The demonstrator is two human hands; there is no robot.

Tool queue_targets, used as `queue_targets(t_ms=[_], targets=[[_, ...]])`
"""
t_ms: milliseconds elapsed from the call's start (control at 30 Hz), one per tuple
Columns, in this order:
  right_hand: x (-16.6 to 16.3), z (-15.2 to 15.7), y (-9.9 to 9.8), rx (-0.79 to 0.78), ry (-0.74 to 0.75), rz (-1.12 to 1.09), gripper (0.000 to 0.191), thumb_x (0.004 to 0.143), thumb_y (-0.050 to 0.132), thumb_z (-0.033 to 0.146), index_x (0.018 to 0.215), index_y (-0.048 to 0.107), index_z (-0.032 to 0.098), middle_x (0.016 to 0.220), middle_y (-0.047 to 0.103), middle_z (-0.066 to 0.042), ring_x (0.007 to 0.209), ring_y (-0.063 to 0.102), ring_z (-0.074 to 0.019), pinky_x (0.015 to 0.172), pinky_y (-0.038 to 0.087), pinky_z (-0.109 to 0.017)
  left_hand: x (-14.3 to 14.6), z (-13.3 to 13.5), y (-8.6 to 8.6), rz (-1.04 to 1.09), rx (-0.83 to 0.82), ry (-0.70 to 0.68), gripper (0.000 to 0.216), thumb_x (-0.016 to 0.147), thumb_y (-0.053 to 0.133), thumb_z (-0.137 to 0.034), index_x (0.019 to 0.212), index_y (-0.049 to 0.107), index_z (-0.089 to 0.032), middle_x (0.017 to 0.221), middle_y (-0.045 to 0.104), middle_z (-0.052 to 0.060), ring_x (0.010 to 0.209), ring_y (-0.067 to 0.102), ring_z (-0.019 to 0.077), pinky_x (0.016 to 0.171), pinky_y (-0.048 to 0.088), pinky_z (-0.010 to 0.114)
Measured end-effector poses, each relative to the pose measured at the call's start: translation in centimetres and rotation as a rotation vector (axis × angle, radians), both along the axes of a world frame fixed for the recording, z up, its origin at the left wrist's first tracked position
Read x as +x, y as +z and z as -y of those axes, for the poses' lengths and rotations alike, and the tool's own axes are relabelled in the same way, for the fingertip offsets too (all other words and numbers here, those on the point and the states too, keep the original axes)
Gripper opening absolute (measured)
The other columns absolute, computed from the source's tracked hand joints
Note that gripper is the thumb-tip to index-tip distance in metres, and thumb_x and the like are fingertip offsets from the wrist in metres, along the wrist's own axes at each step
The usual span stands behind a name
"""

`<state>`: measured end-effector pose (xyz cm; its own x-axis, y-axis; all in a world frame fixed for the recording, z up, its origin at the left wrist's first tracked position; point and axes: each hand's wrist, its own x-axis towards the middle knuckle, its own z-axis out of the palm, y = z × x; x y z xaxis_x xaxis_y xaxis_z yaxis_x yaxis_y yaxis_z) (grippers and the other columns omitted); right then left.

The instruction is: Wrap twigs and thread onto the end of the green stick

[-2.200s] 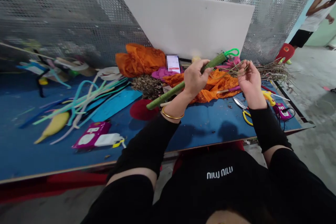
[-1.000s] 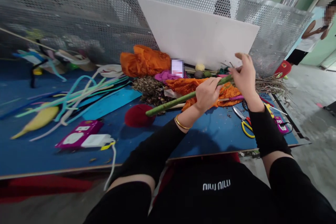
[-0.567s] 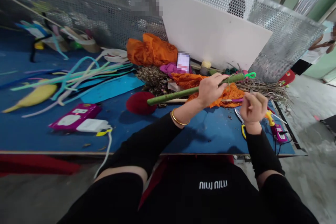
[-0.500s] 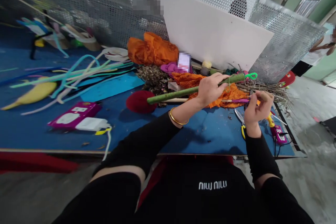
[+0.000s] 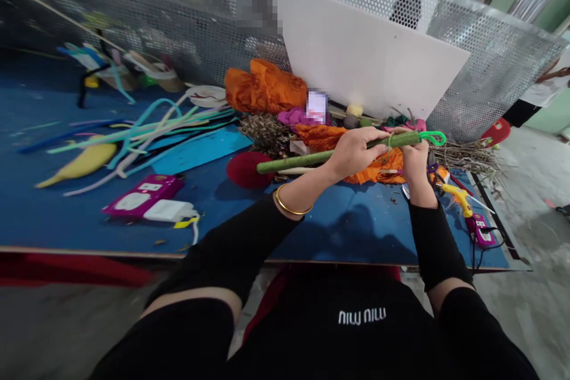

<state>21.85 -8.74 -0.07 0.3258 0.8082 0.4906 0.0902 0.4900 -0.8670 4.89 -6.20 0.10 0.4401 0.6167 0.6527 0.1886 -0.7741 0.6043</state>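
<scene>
Blue tabletop (image 5: 66,225) is bearing crumpled orange material (image 5: 262,86); above it, the left hand (image 5: 356,151) is gripping a green stick (image 5: 303,160); the right hand (image 5: 416,163) is touching its end beside the green loop (image 5: 439,138), finger closure not being determinable; firm left-hand steadying is probably aiding precision.

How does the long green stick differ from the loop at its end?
The stick is thick and straight; the loop is thin and bent round.
The stick is dull green, the loop bright green.
The left hand grasps the stick, while the loop juts out beyond that hand.
Both are green.
</scene>
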Motion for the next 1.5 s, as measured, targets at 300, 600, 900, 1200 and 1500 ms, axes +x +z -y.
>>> queue_targets(t_ms=[300, 600, 900, 1200, 1500], targets=[[-0.3, -1.2, -4.0, -0.135, 0.123, -0.092, 0.046, 0.081, 0.07, 0.067, 0.095, 0.076, 0.024, 0.098, 0.08, -0.002, 0.107, 0.074, -0.0195, 0.11, 0.056, -0.037, -1.1, -0.1, 1.5, 0.079, -0.013, -0.016, 0.027, 0.092, 0.069, -0.024, 0.112, 0.084, -0.016, 0.109, 0.084, 0.007, 0.101, 0.077, 0.0222, 0.096, 0.06, 0.033], [-0.5, 4.6, -7.8, -0.286, 0.025, 0.229, 0.041, 0.093, 0.062, 0.066, 0.098, 0.075, 0.027, 0.068, 0.061, 0.002, 0.067, 0.058, -0.0175, 0.071, 0.054, -0.032, -1.1, -2.4, 2.8, 0.144, -0.005, 0.134, 0.025, 0.093, 0.071, -0.022, 0.115, 0.084, -0.02, 0.108, 0.085, 0.003, 0.101, 0.078, 0.0219, 0.093, 0.061, 0.033], [3.1, 3.8, -11.8, -0.531, 0.142, 0.207, 0.033, 0.067, 0.085, 0.05, 0.067, 0.073, 0.019, 0.051, 0.058, 0.003, 0.052, 0.055, -0.0137, 0.054, 0.045, -0.027, -2.2, -2.9, 3.9, 0.259, -0.042, 0.067, 0.022, 0.093, 0.073, -0.024, 0.11, 0.084, -0.015, 0.104, 0.085, 0.006, 0.093, 0.078, 0.019, 0.086, 0.06, 0.027], [6.4, 2.6, -9.5, -0.139, -0.458, -0.199, 0.033, 0.086, 0.06, 0.052, 0.106, 0.064, 0.026, 0.103, 0.072, -0.003, 0.099, 0.073, -0.0168, 0.084, 0.063, -0.031, -2.1, -1.7, 3.8, 0.178, -0.043, 0.028, 0.024, 0.093, 0.072, -0.024, 0.112, 0.084, -0.016, 0.1, 0.085, 0.004, 0.093, 0.077, 0.0178, 0.086, 0.059, 0.026], [-2.4, 3.0, -3.5, -0.005, 0.242, 0.008, 0.035, 0.078, 0.088, 0.05, 0.097, 0.076, 0.024, 0.085, 0.075, 0.001, 0.084, 0.074, -0.0173, 0.083, 0.062, -0.031, -1.2, 0.7, 1.5, 0.096, 0.007, -0.011, 0.027, 0.093, 0.068, -0.023, 0.115, 0.082, -0.014, 0.113, 0.083, 0.009, 0.103, 0.076, 0.0205, 0.095, 0.058, 0.031]])
